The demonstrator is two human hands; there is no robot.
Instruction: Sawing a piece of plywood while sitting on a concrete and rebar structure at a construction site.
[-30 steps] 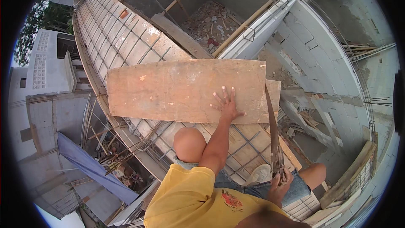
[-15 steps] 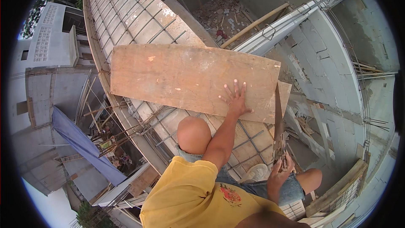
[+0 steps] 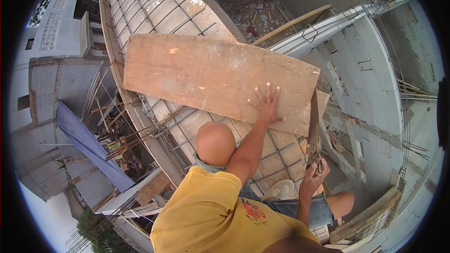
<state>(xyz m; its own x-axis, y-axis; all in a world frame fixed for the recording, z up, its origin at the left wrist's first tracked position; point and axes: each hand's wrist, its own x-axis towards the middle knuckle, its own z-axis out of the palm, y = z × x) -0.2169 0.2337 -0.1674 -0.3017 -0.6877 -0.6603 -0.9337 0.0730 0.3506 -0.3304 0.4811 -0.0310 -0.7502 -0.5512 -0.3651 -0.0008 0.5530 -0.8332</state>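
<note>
A long, worn plywood board (image 3: 197, 68) lies across the rebar grid in front of me. My left hand (image 3: 268, 108) presses flat on its right part, fingers spread. In my right hand (image 3: 315, 174), to the right of my knee, is the handle of a handsaw (image 3: 314, 126). Its blade points away from me and meets the board's right end. Another piece of board (image 3: 322, 102) shows past that end, partly hidden beneath. How deep the blade sits in the wood I cannot tell.
Rebar (image 3: 180, 11) crosses the pale formwork under the board. To the right the deck drops off beside a grey block wall (image 3: 356, 70). A bamboo pole (image 3: 290, 24) spans a rubble-strewn pit (image 3: 255, 11). At left, below the deck's edge, hangs a blue tarp (image 3: 91, 145).
The saw and my right hand have moved slightly away from me along the board's end. My left hand stays flat on the board. The whole view has shifted and turned a little.
</note>
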